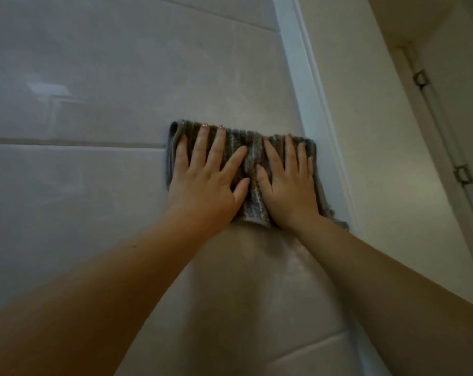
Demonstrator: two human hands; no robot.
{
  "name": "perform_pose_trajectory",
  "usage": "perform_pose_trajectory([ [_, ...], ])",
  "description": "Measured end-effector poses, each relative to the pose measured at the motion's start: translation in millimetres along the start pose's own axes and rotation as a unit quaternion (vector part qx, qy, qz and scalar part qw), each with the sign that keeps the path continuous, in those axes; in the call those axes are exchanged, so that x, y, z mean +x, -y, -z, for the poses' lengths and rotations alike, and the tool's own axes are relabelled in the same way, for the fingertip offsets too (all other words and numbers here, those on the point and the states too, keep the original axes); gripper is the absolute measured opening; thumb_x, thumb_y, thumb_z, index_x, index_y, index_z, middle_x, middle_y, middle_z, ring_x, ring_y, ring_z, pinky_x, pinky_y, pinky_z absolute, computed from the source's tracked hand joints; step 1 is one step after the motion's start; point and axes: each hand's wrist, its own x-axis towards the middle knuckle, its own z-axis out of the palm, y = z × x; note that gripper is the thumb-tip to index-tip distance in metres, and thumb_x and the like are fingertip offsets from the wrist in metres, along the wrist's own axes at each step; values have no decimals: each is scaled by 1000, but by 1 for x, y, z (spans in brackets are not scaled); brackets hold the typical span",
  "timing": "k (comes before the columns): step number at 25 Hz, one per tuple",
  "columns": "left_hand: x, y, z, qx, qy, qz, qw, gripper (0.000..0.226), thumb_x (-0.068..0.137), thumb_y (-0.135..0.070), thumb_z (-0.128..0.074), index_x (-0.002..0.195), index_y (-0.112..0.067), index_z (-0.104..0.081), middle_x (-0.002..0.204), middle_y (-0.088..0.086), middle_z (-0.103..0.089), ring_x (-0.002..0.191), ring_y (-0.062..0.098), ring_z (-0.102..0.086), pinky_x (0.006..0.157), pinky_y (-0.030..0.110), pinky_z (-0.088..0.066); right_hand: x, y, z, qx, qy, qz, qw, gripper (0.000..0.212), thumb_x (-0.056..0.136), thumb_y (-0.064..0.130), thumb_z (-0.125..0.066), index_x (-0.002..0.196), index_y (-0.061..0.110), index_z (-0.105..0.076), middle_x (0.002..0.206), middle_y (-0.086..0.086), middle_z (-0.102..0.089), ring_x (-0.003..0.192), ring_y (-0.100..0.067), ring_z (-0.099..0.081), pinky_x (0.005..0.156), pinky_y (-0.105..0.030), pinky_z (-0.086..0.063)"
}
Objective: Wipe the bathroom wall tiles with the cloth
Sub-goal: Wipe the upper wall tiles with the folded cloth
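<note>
A striped grey-brown cloth [253, 158] lies flat against the glossy pale wall tiles [121, 85], just left of the white edge trim [305, 85]. My left hand [205, 180] presses on the cloth's left half with fingers spread. My right hand [289, 185] presses flat on its right half, fingers pointing up. Both palms cover most of the cloth. A horizontal grout line [67, 143] runs into the cloth's left edge.
Right of the trim is a cream painted wall [379, 158]. Further right a door frame carries two metal hinges [419, 77]. More tile joints show at the bottom [311, 348] and the top.
</note>
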Motion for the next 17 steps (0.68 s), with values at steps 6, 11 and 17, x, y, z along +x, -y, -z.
perform_pose_trajectory([
  [6,-74,-5,-15,-12,-7,-64,998,66,97,-60,-17,156,-32,-22,166,11,-9,153,31,0,121,56,-2,-91,-2,-15,10,-28,-15,999,63,93,51,-18,153,32,-12,162,-9,-9,149,-31,1,120,-52,0],
  [11,-143,51,-10,2,-29,-73,997,64,96,-56,-29,151,-25,-38,163,14,-22,151,34,-14,119,60,-15,-147,70,-33,-5,-62,56,996,58,95,40,-32,150,19,-28,158,-16,-23,147,-40,-13,117,-59,-13],
  [17,-120,54,-2,15,-25,-7,1000,67,95,-61,-26,153,-29,-34,164,14,-19,152,34,-11,119,59,-9,-90,42,-22,-3,-39,120,992,61,92,52,-33,150,34,-27,160,-10,-18,148,-36,-8,119,-55,-6],
])
